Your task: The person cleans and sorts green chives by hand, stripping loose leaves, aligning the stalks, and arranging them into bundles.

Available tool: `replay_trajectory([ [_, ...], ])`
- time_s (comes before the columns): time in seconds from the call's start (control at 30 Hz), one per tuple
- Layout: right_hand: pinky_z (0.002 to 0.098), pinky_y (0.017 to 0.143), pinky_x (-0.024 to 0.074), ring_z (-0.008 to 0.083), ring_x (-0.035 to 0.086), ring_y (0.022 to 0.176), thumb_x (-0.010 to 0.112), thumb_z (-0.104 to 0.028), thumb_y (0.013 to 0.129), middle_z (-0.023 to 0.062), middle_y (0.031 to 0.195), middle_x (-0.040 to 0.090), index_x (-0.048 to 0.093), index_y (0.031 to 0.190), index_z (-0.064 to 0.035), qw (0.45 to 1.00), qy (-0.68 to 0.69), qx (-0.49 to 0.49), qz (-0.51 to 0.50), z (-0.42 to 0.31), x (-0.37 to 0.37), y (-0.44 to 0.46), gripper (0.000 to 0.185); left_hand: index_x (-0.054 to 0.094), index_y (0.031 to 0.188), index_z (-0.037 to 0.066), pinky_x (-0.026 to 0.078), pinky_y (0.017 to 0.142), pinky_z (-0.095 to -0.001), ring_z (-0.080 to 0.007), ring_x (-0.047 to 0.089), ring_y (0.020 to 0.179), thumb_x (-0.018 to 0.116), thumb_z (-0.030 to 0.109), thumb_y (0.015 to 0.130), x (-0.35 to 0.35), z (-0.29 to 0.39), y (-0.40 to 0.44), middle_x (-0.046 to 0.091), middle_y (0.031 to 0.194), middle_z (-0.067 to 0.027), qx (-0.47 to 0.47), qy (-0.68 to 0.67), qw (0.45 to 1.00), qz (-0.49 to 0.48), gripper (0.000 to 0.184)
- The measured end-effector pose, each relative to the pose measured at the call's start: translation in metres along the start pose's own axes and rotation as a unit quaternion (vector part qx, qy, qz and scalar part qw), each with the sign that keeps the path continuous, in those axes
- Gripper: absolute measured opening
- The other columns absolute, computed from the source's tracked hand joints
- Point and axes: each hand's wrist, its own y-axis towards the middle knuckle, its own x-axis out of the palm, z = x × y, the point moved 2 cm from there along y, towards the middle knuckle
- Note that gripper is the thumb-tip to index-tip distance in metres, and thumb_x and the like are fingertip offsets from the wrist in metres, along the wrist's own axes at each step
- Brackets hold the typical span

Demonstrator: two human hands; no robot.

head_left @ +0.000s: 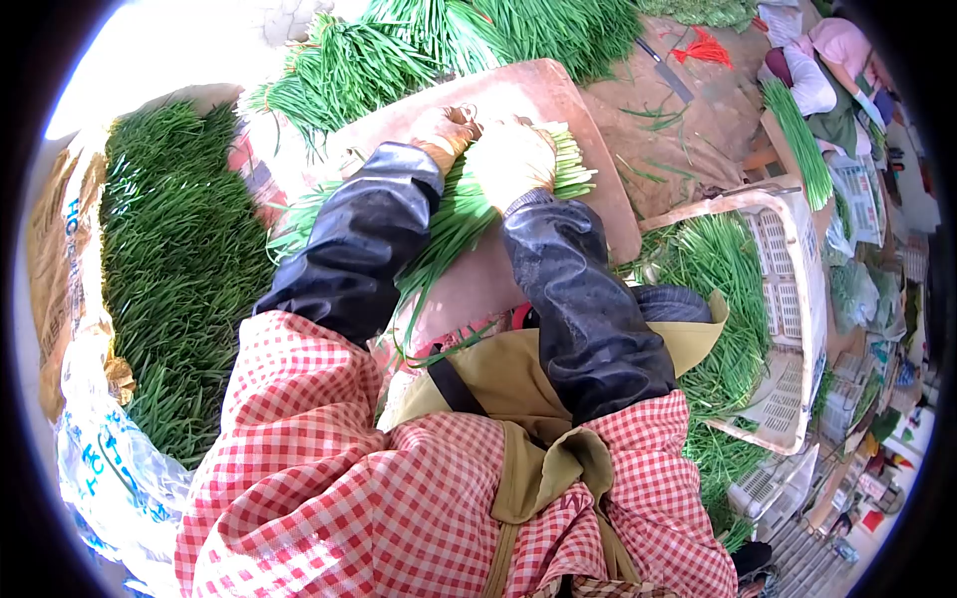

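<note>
A bundle of green chives (462,211) lies across a pinkish board (608,214) in front of me, its pale cut ends to the right. My right hand (510,159), in a pale glove, is closed over the bundle near those ends. Close beside it, my left hand (446,138), in a tan glove, has its fingers curled together at the bundle's far side. Whatever is between the left fingertips is too small to make out. Some loose leaves hang off the board's near edge toward my lap.
Tied chive bundles (364,65) lie beyond the board. A large sack (75,269) of chives stands left, and a white plastic crate (788,329) with more stands right. A knife (666,72) and red ties (704,47) lie at far right. Another person (837,75) sits beyond.
</note>
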Motion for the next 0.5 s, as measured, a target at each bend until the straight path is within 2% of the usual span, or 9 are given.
replay_trajectory([
  [0.03, 0.0369, 0.076, 0.0461, 0.0255, 0.061, 0.085, 0.051, -0.019, 0.077, 0.0119, 0.088, 0.065, 0.066, 0.086, -0.0081, 1.000, 0.014, -0.001, 0.013, -0.001, -0.002, 0.002, 0.020, 0.066, 0.081, 0.002, 0.045, 0.067, -0.0281, -0.0152, 0.056, 0.070, 0.054, 0.029, 0.091, 0.000, -0.006, 0.005, 0.066, 0.079, -0.0078, -0.001, -0.001, 1.000, 0.000, 0.030],
  [0.1, 0.0375, 0.076, 0.0465, 0.0271, 0.062, 0.083, 0.051, -0.018, 0.076, 0.0133, 0.086, 0.065, 0.066, 0.082, -0.0073, 1.000, 0.011, 0.007, -0.010, -0.002, -0.004, 0.005, 0.020, 0.068, 0.092, 0.000, 0.047, 0.073, -0.0274, -0.0113, 0.059, 0.081, 0.071, 0.015, 0.076, 0.000, -0.019, 0.016, 0.068, 0.085, -0.0088, -0.022, -0.022, 0.999, -0.042, 0.022],
  [0.13, 0.0382, 0.075, 0.0470, 0.0287, 0.063, 0.081, 0.051, -0.017, 0.075, 0.0146, 0.085, 0.066, 0.067, 0.079, -0.0065, 0.999, 0.008, 0.017, -0.031, -0.003, -0.003, 0.008, 0.020, 0.068, 0.082, 0.002, 0.047, 0.072, -0.0254, -0.0106, 0.058, 0.077, 0.073, 0.005, 0.072, -0.001, -0.016, 0.019, 0.067, 0.079, -0.0049, 0.046, 0.070, 0.995, -0.059, 0.012],
  [0.17, 0.0382, 0.075, 0.0470, 0.0287, 0.063, 0.081, 0.051, -0.017, 0.075, 0.0146, 0.085, 0.066, 0.067, 0.079, -0.0065, 0.999, 0.007, 0.015, -0.032, -0.004, -0.002, 0.009, 0.020, 0.068, 0.082, 0.002, 0.047, 0.072, -0.0254, -0.0106, 0.058, 0.077, 0.073, 0.005, 0.072, 0.000, -0.026, 0.022, 0.067, 0.079, -0.0049, 0.045, 0.069, 0.995, -0.058, 0.012],
  [0.2, 0.0391, 0.074, 0.0473, 0.0298, 0.063, 0.080, 0.051, -0.017, 0.075, 0.0155, 0.084, 0.066, 0.067, 0.079, -0.0058, 0.999, 0.023, 0.025, -0.015, -0.004, -0.002, 0.011, 0.020, 0.066, 0.077, 0.003, 0.047, 0.071, -0.0258, -0.0109, 0.058, 0.076, 0.074, 0.004, 0.071, 0.001, -0.035, 0.022, 0.065, 0.076, -0.0041, 0.026, -0.167, 0.984, -0.065, 0.010],
  [0.3, 0.0405, 0.073, 0.0477, 0.0316, 0.064, 0.078, 0.051, -0.017, 0.075, 0.0169, 0.082, 0.066, 0.067, 0.077, -0.0044, 0.999, 0.027, 0.045, -0.013, -0.001, 0.000, 0.012, 0.021, 0.058, 0.064, 0.003, 0.049, 0.070, -0.0275, -0.0113, 0.059, 0.075, 0.073, 0.000, 0.070, -0.009, -0.003, 0.001, 0.061, 0.070, -0.0029, 0.051, -0.077, 0.993, -0.073, 0.016],
  [0.4, 0.0411, 0.072, 0.0478, 0.0322, 0.063, 0.076, 0.052, -0.018, 0.075, 0.0175, 0.079, 0.065, 0.067, 0.076, -0.0036, 0.999, 0.013, 0.043, -0.014, 0.002, 0.005, 0.015, 0.021, 0.061, 0.069, 0.000, 0.050, 0.072, -0.0266, -0.0131, 0.059, 0.076, 0.072, -0.004, 0.069, -0.015, 0.006, -0.013, 0.064, 0.076, -0.0052, -0.025, -0.208, 0.975, -0.077, 0.011],
  [0.47, 0.0411, 0.071, 0.0479, 0.0323, 0.063, 0.075, 0.053, -0.019, 0.074, 0.0176, 0.078, 0.065, 0.067, 0.075, -0.0035, 0.999, 0.013, 0.031, -0.005, -0.002, -0.001, 0.014, 0.021, 0.067, 0.096, 0.002, 0.048, 0.083, -0.0274, -0.0142, 0.060, 0.089, 0.067, 0.004, 0.076, -0.019, 0.007, -0.019, 0.068, 0.094, -0.0066, -0.036, -0.241, 0.965, -0.094, 0.020],
  [0.5, 0.0398, 0.075, 0.0469, 0.0310, 0.062, 0.081, 0.054, -0.020, 0.075, 0.0169, 0.083, 0.065, 0.067, 0.079, -0.0046, 0.999, 0.013, 0.040, -0.034, -0.002, -0.003, 0.014, 0.021, 0.067, 0.096, 0.001, 0.048, 0.083, -0.0273, -0.0142, 0.060, 0.089, 0.067, 0.004, 0.076, -0.020, 0.007, -0.020, 0.067, 0.095, -0.0066, -0.044, -0.251, 0.962, -0.099, 0.020],
])
